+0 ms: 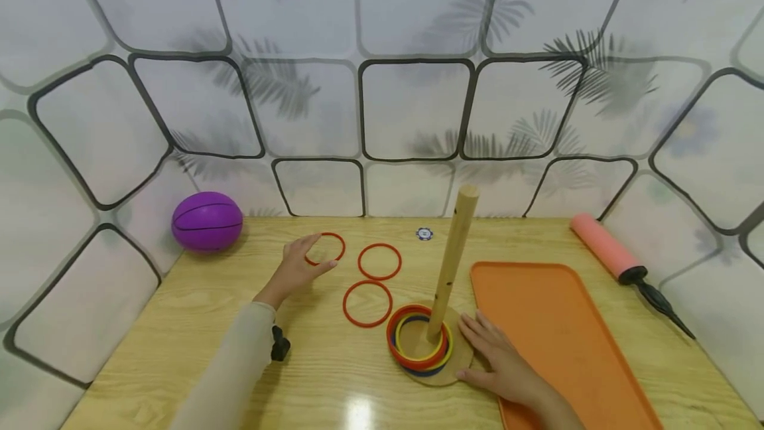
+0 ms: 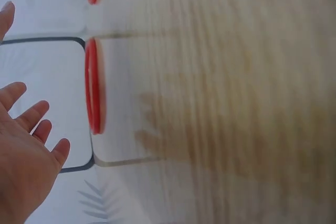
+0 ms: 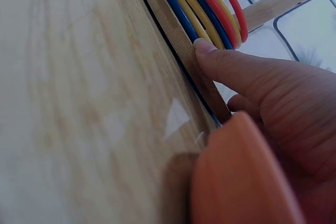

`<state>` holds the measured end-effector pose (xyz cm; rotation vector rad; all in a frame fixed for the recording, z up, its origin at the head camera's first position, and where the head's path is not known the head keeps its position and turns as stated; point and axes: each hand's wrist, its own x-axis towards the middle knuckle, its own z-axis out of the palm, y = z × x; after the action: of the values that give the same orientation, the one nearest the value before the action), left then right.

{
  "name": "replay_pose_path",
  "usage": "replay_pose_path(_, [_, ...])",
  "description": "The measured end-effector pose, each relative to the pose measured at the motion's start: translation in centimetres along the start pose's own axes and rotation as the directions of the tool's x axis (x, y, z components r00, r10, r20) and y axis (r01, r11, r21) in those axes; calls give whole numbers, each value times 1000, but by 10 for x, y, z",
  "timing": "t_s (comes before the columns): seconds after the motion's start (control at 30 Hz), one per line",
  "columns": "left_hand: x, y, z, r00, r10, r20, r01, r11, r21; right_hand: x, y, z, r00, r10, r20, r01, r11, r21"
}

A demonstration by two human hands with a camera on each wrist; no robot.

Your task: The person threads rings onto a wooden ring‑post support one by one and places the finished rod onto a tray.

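A thin red ring (image 1: 344, 249) lies flat on the wood-grained table (image 1: 179, 324) by my wide-spread left hand (image 1: 296, 269), while my right hand (image 1: 504, 365), loosely splayed, touches the round wooden base (image 1: 459, 354).

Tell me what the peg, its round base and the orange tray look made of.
Peg: wood, smooth, with dark marks. Round base: wood or bamboo, matte, fine grain along its edge. Orange tray: probably plastic, low sheen, one even colour, moulded rim.
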<state>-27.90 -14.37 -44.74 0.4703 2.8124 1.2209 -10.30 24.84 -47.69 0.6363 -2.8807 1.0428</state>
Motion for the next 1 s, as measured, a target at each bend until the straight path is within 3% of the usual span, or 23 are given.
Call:
replay_pose_path(0.1, [8,-5,1,999,-32,15,32,999,-8,0,-1,-1,1000,-11,-20,11,1000,-16])
replay_pose_path(0.3, [26,-14,6,999,-20,36,18,999,48,2,-1,-2,1000,-18,-19,17,1000,-24])
replay_pose_path(0.47, [36,-22,8,994,-89,61,85,994,64,4,-1,-4,1000,10,21,-10,1000,3])
replay_pose_path(0.77, [39,-20,8,985,-147,87,136,983,126,3,0,-2,1000,15,22,-15,1000,4])
replay_pose_path(1.0, [41,-25,11,988,-127,85,111,980,166,1,1,-1,1000,8,3,-8,1000,-10])
